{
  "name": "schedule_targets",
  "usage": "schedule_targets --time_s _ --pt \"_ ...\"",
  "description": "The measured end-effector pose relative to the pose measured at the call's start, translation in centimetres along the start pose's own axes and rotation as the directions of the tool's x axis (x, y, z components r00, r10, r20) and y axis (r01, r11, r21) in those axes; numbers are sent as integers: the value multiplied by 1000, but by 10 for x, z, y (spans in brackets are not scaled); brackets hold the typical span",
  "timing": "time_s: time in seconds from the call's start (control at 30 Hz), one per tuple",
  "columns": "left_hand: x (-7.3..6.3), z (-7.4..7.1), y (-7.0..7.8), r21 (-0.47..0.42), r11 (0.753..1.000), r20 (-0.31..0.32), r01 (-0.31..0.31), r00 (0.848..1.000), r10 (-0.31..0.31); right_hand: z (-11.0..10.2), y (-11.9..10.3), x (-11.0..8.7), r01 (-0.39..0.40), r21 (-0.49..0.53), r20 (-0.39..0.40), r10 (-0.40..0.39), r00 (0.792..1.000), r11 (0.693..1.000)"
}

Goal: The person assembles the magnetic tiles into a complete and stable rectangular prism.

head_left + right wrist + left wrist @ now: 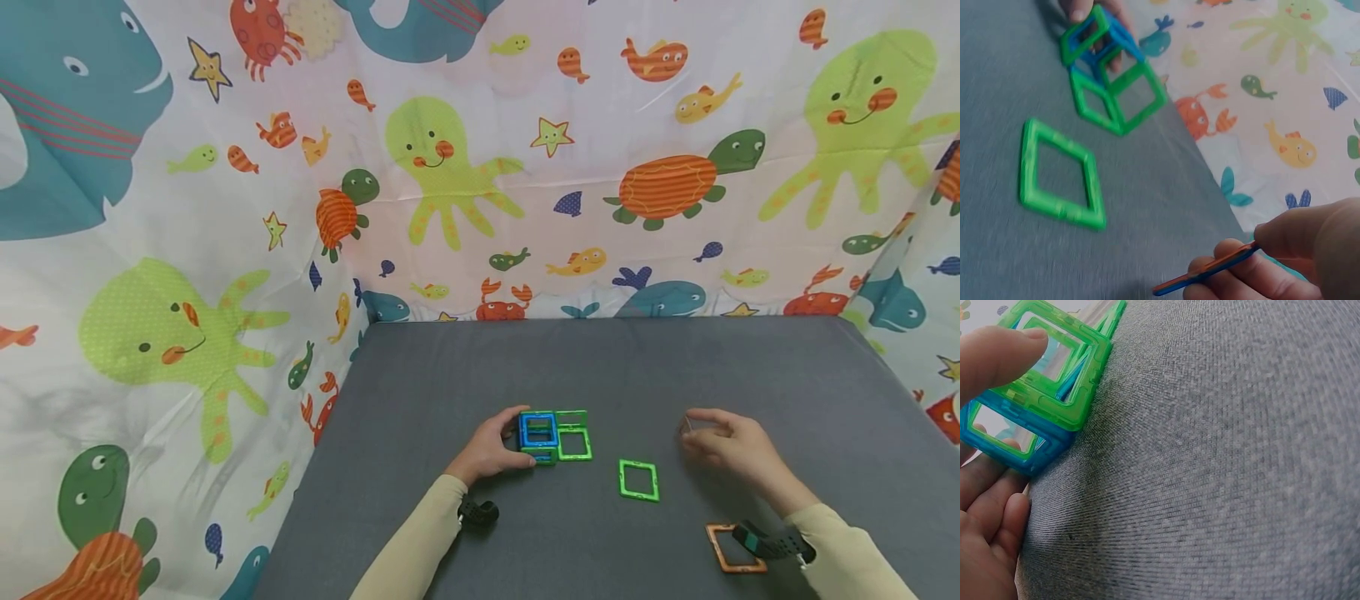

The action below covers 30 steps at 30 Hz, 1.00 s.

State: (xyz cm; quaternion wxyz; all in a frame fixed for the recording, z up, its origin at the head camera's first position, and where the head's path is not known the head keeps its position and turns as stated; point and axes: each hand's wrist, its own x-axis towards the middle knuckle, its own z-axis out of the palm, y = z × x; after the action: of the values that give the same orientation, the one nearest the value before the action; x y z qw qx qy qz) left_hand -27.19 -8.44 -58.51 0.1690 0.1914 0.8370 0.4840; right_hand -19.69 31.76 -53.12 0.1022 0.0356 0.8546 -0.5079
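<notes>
My left hand [487, 454] grips a small cube of blue and green magnetic tiles [540, 445]. In the left wrist view the thumb presses a green face of the cube [1088, 381], while fingers lie along the blue side. Joined to the cube's right are a flat green tile [575, 457] and an upright green tile [572, 412]. Off to the right, my right hand [738, 450] is raised above the table. Between thumb and fingers it pinches a thin orange-and-blue magnetic tile [1207, 270], seen edge-on; whether it is one tile or two stacked, I cannot tell.
A loose green square tile [638, 496] lies between the hands. An orange square tile [716, 546] lies under the right wrist, partly covered by the wrist camera [772, 543]. Beyond the grey table [450, 358] hangs a sea-animal curtain [480, 267].
</notes>
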Motion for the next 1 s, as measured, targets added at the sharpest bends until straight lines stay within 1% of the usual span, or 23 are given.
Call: schedule_targets --time_s 0.17,0.27,0.5,0.6,0.8,1.0 --pt "0 0 -1 10 1000 -4 -6 1000 6 14 -12 11 5 123 9 -6 1000 992" --pt "0 0 -2 14 1000 -4 0 1000 1 24 -19 17 6 164 16 -9 1000 986" --pt "2 0 -5 31 1000 -7 4 1000 -4 47 -33 27 39 186 14 -42 999 982" --pt "3 1 -6 36 999 -5 7 1000 -6 56 -36 30 41 200 18 -45 999 979" --pt "3 1 -7 26 1000 -9 9 1000 -9 71 -39 35 17 238 23 -24 999 971" --pt "1 0 -4 20 1000 -7 11 1000 -11 85 -40 38 3 275 30 -11 999 961"
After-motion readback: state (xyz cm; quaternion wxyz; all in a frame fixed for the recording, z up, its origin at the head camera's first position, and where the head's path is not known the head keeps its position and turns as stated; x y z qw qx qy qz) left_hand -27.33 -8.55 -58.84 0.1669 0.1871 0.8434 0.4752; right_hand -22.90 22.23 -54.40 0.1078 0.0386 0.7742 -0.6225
